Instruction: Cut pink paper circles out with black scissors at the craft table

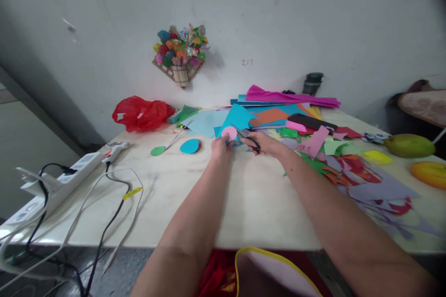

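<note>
My left hand (222,147) pinches a pink paper circle (229,133) laid over a sheet of blue paper (237,117), above the table. In my right hand (262,144) is a pair of scissors (251,141), fingers wrapped round the dark handles. The blades point left toward the blue paper beside the pink circle; whether they touch it I cannot tell. To the left of my hands lie blue paper circles (190,146) with a bit of red showing beneath, and a green paper circle (158,151) near a thin stick.
Paper scraps (348,171) cover the right side, near a black phone (312,122) and a green mango (409,145). At the left lie a red plastic bag (142,113), a power strip (66,181) and loose cables. Rolled magenta paper (289,97) lies along the wall.
</note>
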Motion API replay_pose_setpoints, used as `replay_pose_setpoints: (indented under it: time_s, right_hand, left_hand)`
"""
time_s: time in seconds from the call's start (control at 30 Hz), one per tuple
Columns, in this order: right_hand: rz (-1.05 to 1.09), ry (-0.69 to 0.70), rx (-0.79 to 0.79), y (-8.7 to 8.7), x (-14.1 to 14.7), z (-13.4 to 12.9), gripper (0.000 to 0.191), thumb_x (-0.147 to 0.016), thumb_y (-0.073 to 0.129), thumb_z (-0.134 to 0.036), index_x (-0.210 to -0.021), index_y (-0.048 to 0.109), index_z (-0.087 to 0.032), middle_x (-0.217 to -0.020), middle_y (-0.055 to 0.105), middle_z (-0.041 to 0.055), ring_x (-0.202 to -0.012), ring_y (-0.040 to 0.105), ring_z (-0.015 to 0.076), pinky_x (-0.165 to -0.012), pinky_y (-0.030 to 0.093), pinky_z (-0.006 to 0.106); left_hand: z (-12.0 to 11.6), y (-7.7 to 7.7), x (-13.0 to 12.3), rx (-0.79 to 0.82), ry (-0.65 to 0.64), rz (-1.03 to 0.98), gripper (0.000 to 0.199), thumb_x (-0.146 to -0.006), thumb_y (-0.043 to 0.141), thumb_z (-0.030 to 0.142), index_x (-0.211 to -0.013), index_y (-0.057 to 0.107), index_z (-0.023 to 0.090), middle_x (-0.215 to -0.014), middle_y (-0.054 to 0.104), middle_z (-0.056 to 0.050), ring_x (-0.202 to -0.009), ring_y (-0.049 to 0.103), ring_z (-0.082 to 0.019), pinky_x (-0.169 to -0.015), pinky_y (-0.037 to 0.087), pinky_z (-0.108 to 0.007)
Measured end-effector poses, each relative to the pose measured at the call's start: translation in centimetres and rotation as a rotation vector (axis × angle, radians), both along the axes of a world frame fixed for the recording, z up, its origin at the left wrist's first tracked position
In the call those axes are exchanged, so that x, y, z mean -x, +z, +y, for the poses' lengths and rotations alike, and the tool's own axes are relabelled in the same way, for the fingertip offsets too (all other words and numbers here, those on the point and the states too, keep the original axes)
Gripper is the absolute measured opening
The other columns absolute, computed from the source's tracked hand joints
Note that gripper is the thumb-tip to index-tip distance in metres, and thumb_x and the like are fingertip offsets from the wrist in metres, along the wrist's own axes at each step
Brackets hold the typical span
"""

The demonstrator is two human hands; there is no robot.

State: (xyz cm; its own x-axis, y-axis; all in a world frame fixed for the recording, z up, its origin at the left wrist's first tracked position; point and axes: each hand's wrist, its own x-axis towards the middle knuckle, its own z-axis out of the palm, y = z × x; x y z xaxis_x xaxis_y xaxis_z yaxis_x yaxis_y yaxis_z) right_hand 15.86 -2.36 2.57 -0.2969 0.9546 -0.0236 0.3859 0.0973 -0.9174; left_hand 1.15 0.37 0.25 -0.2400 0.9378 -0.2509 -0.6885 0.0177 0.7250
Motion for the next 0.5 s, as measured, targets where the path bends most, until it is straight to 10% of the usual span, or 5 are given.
replay_pose_setpoints:
  time_s: [0.5]
  right_hand:
    - [-0.008, -0.020, 0.032, 0.53, 0.12, -0.33, 0.029, -0.081, 0.061, -0.028, -0.063, 0.040, -0.019, -0.043, 0.047, -0.0045, -0.031, 0.042, 0.0066, -0.031, 0.021, 0.019]
  left_hand:
    - [0.12, -0.12, 0.33, -0.022, -0.015, -0.015, 0.019, -0.074, 0.062, 0.001, -0.067, 0.050, 0.013, -0.073, 0.051, -0.002, -0.061, 0.054, -0.010, -0.053, 0.051, -0.021]
